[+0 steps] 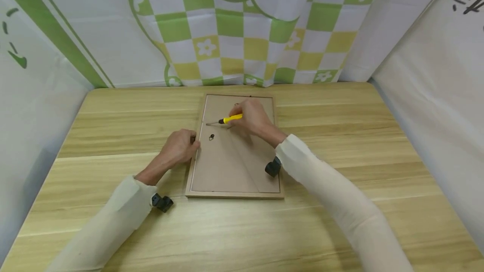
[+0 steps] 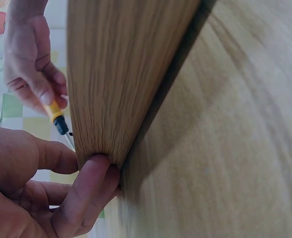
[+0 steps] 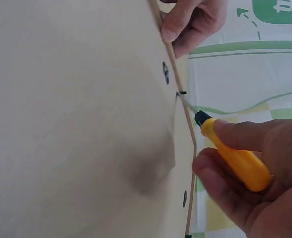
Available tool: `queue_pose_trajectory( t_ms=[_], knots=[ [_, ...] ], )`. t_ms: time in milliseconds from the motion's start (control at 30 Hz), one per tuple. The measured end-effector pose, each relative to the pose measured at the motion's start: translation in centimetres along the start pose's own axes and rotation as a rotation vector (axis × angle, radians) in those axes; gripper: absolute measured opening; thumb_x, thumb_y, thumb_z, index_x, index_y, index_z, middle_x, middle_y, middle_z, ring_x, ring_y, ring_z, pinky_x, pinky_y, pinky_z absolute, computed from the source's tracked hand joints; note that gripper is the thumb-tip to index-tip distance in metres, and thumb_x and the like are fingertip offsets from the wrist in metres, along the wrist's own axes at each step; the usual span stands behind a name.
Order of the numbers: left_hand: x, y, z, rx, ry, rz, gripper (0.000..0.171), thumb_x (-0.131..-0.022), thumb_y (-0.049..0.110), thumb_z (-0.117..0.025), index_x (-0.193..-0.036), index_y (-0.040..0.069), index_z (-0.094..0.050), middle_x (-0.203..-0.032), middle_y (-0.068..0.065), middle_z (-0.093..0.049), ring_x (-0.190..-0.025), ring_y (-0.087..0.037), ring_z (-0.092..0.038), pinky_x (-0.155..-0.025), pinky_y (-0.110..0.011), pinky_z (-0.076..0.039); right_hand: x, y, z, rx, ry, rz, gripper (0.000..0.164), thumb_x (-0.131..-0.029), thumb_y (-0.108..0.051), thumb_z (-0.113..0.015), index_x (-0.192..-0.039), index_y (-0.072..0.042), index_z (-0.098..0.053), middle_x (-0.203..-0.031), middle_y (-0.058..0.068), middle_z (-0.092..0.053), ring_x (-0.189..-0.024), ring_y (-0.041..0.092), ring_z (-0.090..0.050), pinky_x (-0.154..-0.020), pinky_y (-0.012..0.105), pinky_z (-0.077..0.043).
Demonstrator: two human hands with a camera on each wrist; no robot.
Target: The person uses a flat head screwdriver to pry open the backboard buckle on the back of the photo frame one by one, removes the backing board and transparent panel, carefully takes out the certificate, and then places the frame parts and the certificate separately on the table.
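A wooden picture frame (image 1: 234,195) lies face down on the table, its brown backing board (image 1: 227,167) facing up. My right hand (image 1: 255,116) holds a small screwdriver (image 3: 237,158) with a yellow handle and black collar, thumb and fingers round the handle. The metal tip reaches the frame's left inner edge, right beside a small black metal tab (image 3: 183,92). At the left side of the frame, my left hand (image 1: 179,146) grips the wooden edge, thumb near the top and curled fingers against the outer side. A black hanging ring (image 1: 211,137) is fixed to the board close by.
A second hanging ring (image 3: 185,199) sits farther across the board. The wood-grain table (image 1: 340,137) extends on both sides of the frame. A checked green and yellow cloth (image 1: 230,24) hangs behind the table, with white sheets (image 1: 435,74) at both sides.
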State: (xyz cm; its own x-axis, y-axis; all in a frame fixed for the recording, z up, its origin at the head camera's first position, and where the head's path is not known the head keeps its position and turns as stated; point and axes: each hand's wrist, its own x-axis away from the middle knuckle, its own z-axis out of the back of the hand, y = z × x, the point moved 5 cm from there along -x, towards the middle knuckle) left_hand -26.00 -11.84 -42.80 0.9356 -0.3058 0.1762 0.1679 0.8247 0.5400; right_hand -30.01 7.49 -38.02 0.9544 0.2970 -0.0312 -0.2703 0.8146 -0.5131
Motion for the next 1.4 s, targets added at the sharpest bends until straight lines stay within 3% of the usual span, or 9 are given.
queue_pose_trajectory(
  t_ms=[333,433,600,833,1133,1233,1400],
  knots=[
    [-0.1,-0.1,-0.2,0.0,-0.009,-0.005,0.02,-0.089,0.013,-0.047,-0.095,-0.001,-0.061,-0.083,-0.016,-0.066,-0.052,-0.013,-0.056,-0.046,-0.023,-0.043,1.5,0.9,-0.5,0.162,-0.1,0.058,0.023,-0.081,-0.02,-0.069,-0.102,-0.01,-0.072,-0.101,0.003,-0.071,-0.093,0.018,-0.063,-0.082,0.032,-0.049],
    [-0.1,-0.1,-0.2,0.01,-0.018,0.002,0.023,-0.089,0.013,-0.046,-0.099,-0.002,-0.061,-0.087,-0.018,-0.067,-0.052,-0.013,-0.057,-0.047,-0.023,-0.044,2.2,1.3,-0.1,0.11,-0.099,0.048,0.02,-0.082,-0.018,-0.067,-0.1,-0.01,-0.073,-0.099,0.004,-0.071,-0.092,0.019,-0.062,-0.081,0.032,-0.05],
    [-0.2,-0.1,-0.2,0.024,-0.026,0.011,0.025,-0.089,0.012,-0.046,-0.104,-0.002,-0.061,-0.09,-0.018,-0.067,-0.052,-0.012,-0.056,-0.046,-0.023,-0.044,3.4,3.2,1.2,0.01,-0.071,-0.041,0.022,-0.084,-0.021,-0.066,-0.103,-0.009,-0.071,-0.102,0.006,-0.07,-0.093,0.019,-0.063,-0.08,0.033,-0.052],
    [-0.1,-0.2,-0.1,0.029,-0.013,0.013,0.018,-0.088,0.012,-0.047,-0.092,0.002,-0.061,-0.075,-0.011,-0.065,-0.048,-0.012,-0.055,-0.045,-0.024,-0.042,6.0,6.6,4.0,-0.028,0.06,-0.11,0.025,-0.083,-0.022,-0.068,-0.105,-0.01,-0.07,-0.105,0.008,-0.07,-0.096,0.023,-0.064,-0.082,0.038,-0.05],
    [0.0,-0.3,-0.2,0.084,-0.04,0.02,0.02,-0.09,0.011,-0.044,-0.094,0.0,-0.06,-0.092,-0.018,-0.066,-0.051,-0.014,-0.059,-0.047,-0.025,-0.047,10.3,12.9,7.1,-0.151,0.23,-0.255,0.032,-0.084,-0.027,-0.067,-0.109,-0.007,-0.068,-0.098,0.014,-0.071,-0.082,0.023,-0.07,-0.055,0.025,-0.048],
    [0.0,-0.2,-0.1,0.05,-0.017,0.001,0.019,-0.089,0.011,-0.044,-0.09,0.001,-0.061,-0.087,-0.016,-0.067,-0.051,-0.013,-0.055,-0.048,-0.024,-0.044,11.5,15.3,7.8,-0.205,0.264,-0.327,0.034,-0.084,-0.028,-0.067,-0.111,-0.007,-0.067,-0.101,0.017,-0.069,-0.08,0.024,-0.07,-0.05,0.021,-0.047],
    [-0.1,0.0,-0.1,0.012,0.012,-0.011,0.017,-0.087,0.011,-0.046,-0.078,0.004,-0.059,-0.071,-0.009,-0.064,-0.05,-0.013,-0.049,-0.047,-0.024,-0.038,13.3,18.8,8.5,-0.278,0.336,-0.404,0.036,-0.084,-0.026,-0.067,-0.111,-0.002,-0.066,-0.095,0.019,-0.069,-0.07,0.009,-0.07,-0.056,0.018,-0.052]
  ],
)
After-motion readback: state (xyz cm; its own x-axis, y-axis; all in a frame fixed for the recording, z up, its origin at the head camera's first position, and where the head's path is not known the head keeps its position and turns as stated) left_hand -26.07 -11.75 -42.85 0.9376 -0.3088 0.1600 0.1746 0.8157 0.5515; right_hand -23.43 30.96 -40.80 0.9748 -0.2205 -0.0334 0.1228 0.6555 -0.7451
